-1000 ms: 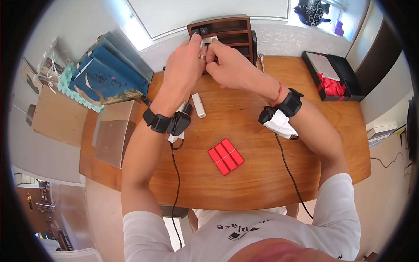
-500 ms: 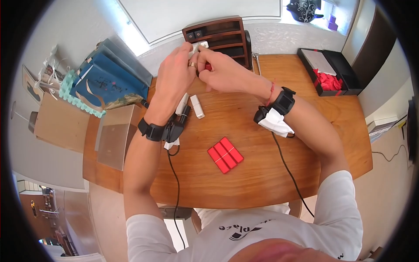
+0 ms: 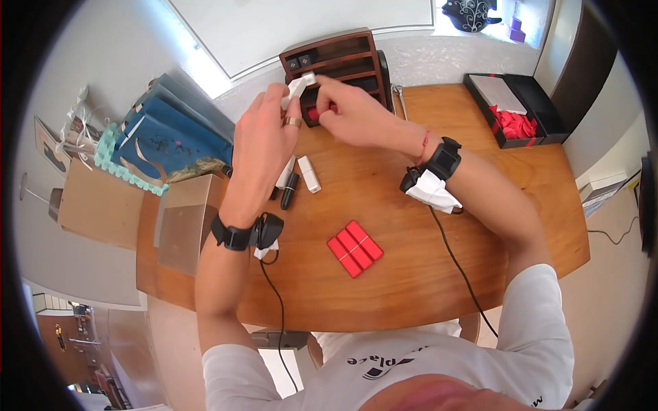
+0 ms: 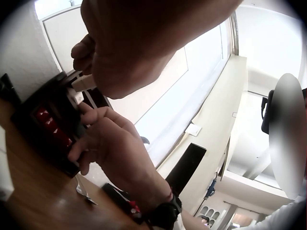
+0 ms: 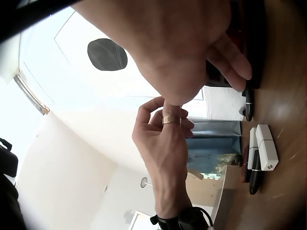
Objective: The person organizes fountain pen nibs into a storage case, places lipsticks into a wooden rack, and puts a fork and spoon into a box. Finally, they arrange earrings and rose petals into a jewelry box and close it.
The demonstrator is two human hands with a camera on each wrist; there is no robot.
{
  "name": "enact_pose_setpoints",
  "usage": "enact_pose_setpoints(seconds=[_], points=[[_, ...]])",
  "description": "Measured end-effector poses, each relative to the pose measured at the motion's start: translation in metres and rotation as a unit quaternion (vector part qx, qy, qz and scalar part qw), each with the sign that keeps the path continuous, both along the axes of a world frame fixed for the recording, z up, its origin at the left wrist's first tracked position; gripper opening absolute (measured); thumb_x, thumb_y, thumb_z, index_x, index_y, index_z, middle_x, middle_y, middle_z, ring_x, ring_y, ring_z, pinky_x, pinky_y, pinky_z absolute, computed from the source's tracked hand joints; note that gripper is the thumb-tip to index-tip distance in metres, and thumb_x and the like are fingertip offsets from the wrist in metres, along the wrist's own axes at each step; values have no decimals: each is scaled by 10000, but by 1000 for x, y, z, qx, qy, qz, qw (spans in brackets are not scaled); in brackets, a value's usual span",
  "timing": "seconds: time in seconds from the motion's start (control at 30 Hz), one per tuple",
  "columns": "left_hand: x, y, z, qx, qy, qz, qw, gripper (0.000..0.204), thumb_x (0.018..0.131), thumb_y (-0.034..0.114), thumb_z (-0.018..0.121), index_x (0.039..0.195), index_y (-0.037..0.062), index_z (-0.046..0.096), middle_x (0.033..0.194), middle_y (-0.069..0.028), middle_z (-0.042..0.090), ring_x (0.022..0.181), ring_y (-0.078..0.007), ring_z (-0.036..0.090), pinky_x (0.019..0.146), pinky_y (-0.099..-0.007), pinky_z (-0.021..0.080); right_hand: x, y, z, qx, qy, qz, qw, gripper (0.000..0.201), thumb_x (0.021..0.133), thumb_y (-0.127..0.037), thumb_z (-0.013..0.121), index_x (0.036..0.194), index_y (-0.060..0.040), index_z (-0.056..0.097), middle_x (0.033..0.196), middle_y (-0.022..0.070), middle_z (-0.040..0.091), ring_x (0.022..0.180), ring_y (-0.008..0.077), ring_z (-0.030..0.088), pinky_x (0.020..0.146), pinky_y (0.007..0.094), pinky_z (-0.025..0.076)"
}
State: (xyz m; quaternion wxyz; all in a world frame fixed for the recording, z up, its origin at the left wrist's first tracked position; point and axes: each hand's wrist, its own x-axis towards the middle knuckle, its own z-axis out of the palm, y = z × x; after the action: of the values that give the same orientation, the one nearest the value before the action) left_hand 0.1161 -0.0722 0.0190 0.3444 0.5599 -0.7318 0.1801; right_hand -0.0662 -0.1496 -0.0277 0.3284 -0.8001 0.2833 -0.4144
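In front of the small dark wooden rack (image 3: 349, 64), my left hand (image 3: 264, 140) holds a slim white box (image 3: 296, 89) between thumb and fingers, its far end pointing toward the rack. My right hand (image 3: 353, 113) is close by on the right, its index fingertip right at that end in the head view. In the left wrist view, the right hand's fingers (image 4: 88, 115) are spread and loosely bent with nothing between them. Small black boxes (image 3: 299, 63) sit in the rack's top compartment, and red boxes (image 4: 50, 124) lie in its lowest one.
Three red boxes (image 3: 354, 248) bound by a band lie mid-table. White boxes (image 3: 309, 175) and a black marker (image 3: 289, 190) lie near my left forearm. A clear-sided box (image 3: 185, 222) and blue bags (image 3: 175, 127) stand left, an open black box (image 3: 548, 123) back right.
My left hand has drawn left and toward me, away from the right hand, with the white box showing more. The right hand's fingers have loosened. The head view has shifted slightly.
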Motion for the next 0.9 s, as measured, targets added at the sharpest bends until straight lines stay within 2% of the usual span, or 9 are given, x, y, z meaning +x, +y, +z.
enact_pose_setpoints(seconds=[0.07, 0.1, 0.23, 0.4, 0.5, 0.6, 0.7, 0.83, 0.9], points=[[-6, 13, 5, 30, 43, 26, 998, 243, 1008, 211, 753, 1171, 44, 686, 753, -143, 673, 662, -302, 659, 656, -436, 539, 2, 2, 0, 22, 22, 95, 995, 85, 953, -51, 619, 950, 19, 570, 1034, 158, 660, 680, 261, 658, 655, 369, 520], [-8, 14, 4, 32, 38, 26, 998, 243, 1008, 211, 753, 1171, 44, 686, 753, -143, 673, 662, -302, 659, 656, -436, 539, 6, -1, -5, -103, 19, 69, 992, 92, 954, -56, 619, 970, 23, 577, 1020, 166, 685, 694, 254, 683, 648, 366, 519], [-8, 7, -4, 3, 45, -7, 999, 248, 1018, 219, 738, 1177, 36, 686, 785, -167, 690, 708, -344, 686, 670, -452, 545, -3, -3, -14, -49, -20, -26, 998, 74, 956, -40, 613, 994, 19, 590, 1250, 207, 708, 698, 208, 690, 654, 356, 535], [-9, -56, -24, -7, -7, -29, 1000, 174, 1032, 205, 694, 1122, 61, 655, 930, -237, 720, 882, -489, 678, 723, -565, 533, -27, 10, -18, -57, -86, -53, 993, 79, 941, -52, 617, 994, -2, 647, 943, 179, 681, 776, 340, 651, 720, 442, 530], [-9, -75, -22, 4, -50, -5, 999, 185, 1046, 236, 671, 1085, 57, 647, 942, -239, 724, 896, -496, 678, 729, -578, 538, -45, 28, -5, -30, 4, -40, 999, 102, 951, -85, 623, 1003, -1, 647, 1022, 200, 702, 824, 362, 672, 755, 446, 540], [-23, -61, -9, 60, -115, 67, 989, 241, 1058, 303, 659, 1106, 71, 706, 968, -219, 734, 927, -434, 715, 764, -542, 566, -61, 50, 5, -32, 156, -3, 987, 173, 968, -155, 653, 1045, 1, 648, 1000, 211, 696, 884, 405, 682, 785, 464, 547], [-15, -32, -17, -33, -102, -4, 994, 133, 1004, 103, 704, 1005, -21, 655, 773, -151, 633, 675, -295, 626, 653, -414, 493, -79, 77, 7, -81, 202, 103, 971, 358, 976, -220, 738, 1251, -23, 621, 1136, 139, 683, 727, 254, 664, 677, 394, 543], [4, 28, -16, 227, -99, 37, 968, 316, 1048, 285, 688, 1294, 89, 718, 1218, -200, 728, 1071, -376, 712, 927, -463, 582, -87, 115, -2, -107, 316, 224, 916, 635, 934, -363, 806, 1410, -39, 540, 1402, 193, 583, 1105, 385, 661, 897, 467, 568], [30, 35, -35, 175, -129, -5, 976, 357, 1032, 261, 706, 1328, 62, 688, 1324, -192, 687, 1188, -389, 668, 992, -470, 566, -79, 120, -11, -146, 302, 239, 911, 697, 921, -400, 814, 1438, -38, 518, 1468, 212, 540, 1223, 427, 623, 980, 489, 559]])
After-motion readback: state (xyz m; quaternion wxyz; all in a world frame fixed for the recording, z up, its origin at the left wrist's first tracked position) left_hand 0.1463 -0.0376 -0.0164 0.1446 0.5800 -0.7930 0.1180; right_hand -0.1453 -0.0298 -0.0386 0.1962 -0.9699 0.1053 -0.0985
